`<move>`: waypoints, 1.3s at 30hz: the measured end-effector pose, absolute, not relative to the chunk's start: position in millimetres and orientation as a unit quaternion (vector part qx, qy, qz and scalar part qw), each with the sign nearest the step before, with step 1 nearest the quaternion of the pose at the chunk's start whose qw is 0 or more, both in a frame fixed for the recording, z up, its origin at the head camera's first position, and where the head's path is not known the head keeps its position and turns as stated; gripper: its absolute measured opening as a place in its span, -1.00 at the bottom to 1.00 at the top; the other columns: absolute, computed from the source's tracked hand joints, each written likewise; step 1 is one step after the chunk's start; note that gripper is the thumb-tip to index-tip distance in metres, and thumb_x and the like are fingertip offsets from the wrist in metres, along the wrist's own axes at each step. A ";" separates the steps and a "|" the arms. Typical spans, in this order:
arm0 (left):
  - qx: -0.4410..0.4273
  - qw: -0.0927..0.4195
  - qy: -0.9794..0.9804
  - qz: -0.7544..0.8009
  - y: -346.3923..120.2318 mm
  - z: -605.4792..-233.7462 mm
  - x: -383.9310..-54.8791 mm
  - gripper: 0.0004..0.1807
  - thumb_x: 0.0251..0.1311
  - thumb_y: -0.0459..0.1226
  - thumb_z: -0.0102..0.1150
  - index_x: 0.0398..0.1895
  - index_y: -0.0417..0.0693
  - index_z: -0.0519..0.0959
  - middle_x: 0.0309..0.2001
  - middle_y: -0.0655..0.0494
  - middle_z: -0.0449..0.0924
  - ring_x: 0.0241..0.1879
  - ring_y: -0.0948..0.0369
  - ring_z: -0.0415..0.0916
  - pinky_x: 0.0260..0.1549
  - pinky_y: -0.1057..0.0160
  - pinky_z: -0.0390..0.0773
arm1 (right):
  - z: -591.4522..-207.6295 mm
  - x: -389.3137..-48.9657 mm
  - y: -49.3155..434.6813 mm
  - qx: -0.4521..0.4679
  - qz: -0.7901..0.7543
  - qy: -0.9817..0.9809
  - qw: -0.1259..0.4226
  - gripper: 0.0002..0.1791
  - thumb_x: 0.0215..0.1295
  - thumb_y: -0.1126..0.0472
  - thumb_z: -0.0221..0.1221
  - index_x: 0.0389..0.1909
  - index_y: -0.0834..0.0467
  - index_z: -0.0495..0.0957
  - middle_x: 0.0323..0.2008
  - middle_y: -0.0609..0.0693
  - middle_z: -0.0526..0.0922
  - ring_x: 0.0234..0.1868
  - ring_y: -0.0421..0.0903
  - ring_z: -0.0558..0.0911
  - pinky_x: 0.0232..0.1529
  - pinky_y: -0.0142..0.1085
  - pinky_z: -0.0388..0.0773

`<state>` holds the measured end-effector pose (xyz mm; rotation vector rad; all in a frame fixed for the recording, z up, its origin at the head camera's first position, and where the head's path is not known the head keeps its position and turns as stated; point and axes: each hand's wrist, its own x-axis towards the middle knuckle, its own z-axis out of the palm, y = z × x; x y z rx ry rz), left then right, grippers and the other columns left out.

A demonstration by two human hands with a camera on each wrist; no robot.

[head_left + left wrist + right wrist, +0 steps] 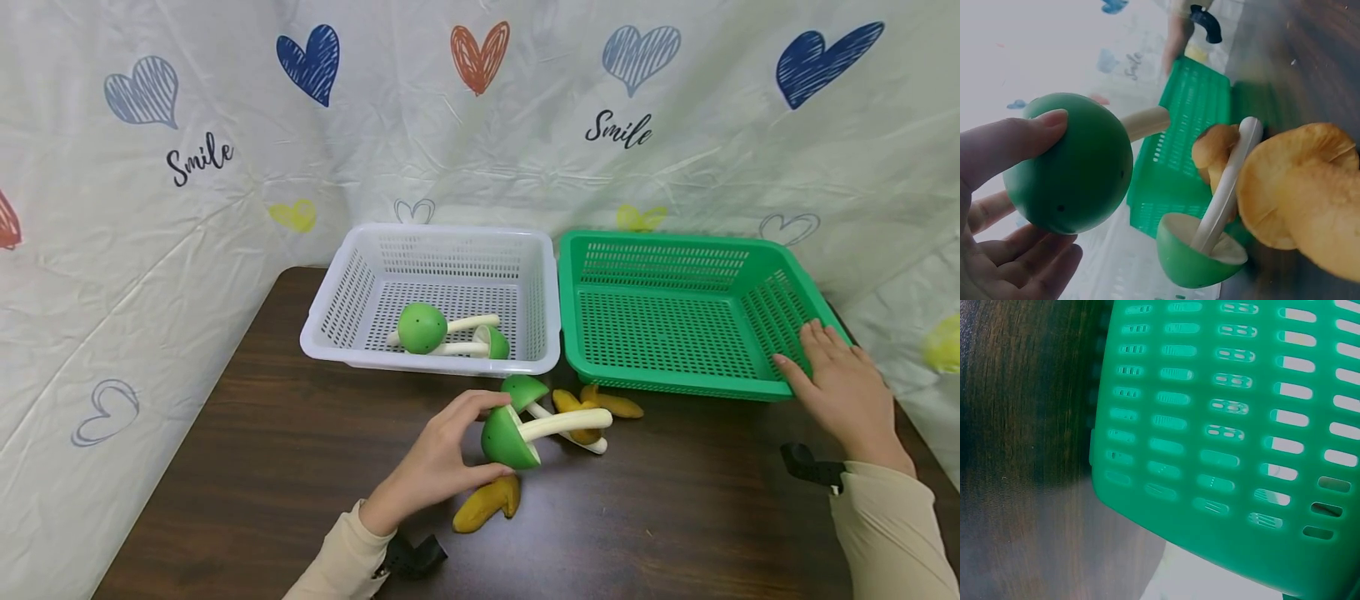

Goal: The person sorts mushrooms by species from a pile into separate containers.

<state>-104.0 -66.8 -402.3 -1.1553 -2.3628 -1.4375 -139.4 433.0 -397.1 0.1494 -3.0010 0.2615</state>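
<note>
My left hand point(438, 454) holds a green-capped toy mushroom point(507, 439) by its cap, thumb and fingers on opposite sides; the white stem points right. In the left wrist view the thumb presses the mushroom cap point(1075, 165). A second green mushroom point(523, 390) lies on the table behind it, beside brown-yellow mushrooms point(628, 407), partly hidden by the held stem. Another brown-yellow mushroom point(487, 506) lies just below the left hand. On the right rim of the green basket point(675, 386) rests my right hand point(847, 396), fingers extended; the right wrist view shows only the basket's slotted side point(1191, 462).
The white basket point(431, 362) stands left of the green one, with green mushrooms point(422, 327) inside. Both baskets sit at the back of the dark wooden table point(247, 467), against a white cloth point(420, 125) printed with hearts.
</note>
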 end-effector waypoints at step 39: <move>-0.254 0.233 -0.813 -0.469 -72.4 -394.3 -155.2 -0.22 -0.20 -0.36 0.52 0.18 -0.26 0.38 0.11 -0.11 0.42 0.09 0.06 0.39 -0.05 0.05 0.52 | -395.9 -139.4 432.0 0.053 0.092 -0.993 0.059 -0.23 0.50 -0.06 -0.23 0.36 0.53 -0.13 0.36 0.47 -0.15 0.43 0.25 -0.24 0.36 0.12 -0.39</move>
